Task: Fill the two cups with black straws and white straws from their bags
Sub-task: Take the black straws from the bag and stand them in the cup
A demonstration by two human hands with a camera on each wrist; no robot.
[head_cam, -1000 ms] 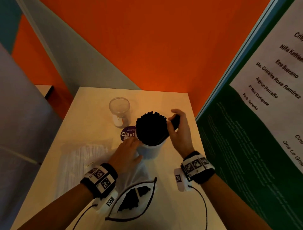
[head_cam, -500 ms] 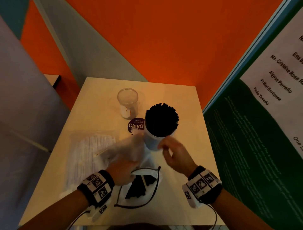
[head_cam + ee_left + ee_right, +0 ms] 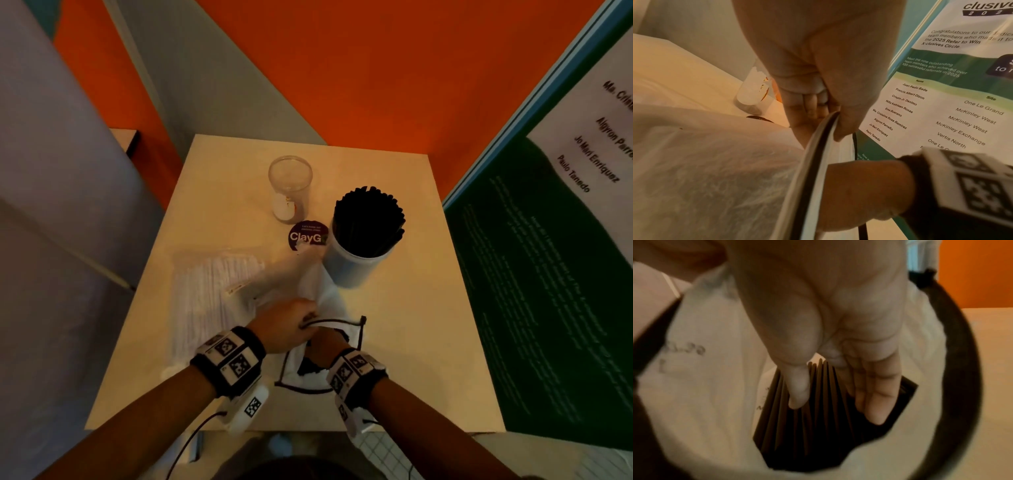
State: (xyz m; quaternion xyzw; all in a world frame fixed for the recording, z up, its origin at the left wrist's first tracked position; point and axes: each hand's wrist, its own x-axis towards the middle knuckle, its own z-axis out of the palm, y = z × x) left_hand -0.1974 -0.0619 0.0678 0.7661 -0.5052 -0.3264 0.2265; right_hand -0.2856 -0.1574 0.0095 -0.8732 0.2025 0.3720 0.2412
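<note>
The person's right hand (image 3: 325, 344) is deep inside the white plastic bag with the black zip rim (image 3: 356, 337), which lies on the pale bench (image 3: 394, 342) near its front edge. In the right wrist view the thumb and the fingers (image 3: 877, 395) are stretched down on either side of a fan of black straws (image 3: 818, 426); they are closing on the bundle, but I cannot tell if it is already gripped. The left hand (image 3: 286, 327) pinches the bag's rim between thumb and curled fingers and holds the mouth open, the wrist low over the bench.

The risk, I think, is in the pulling out. The straws are spread like a fan, so a loose grasp could take only some and let the others slip back or fall on the bench. If the left hand lets the rim go, the soft bag may rise together with the straws.

The white cup (image 3: 356, 267) stands just beyond the bag, already packed with black straws and touching the bag's far end, so a tug could tip it, and more straws may not fit. The clear glass cup (image 3: 290, 186) behind it has no straws, and the transparent bag of white straws (image 3: 212, 291) lies untouched to the left.
</note>
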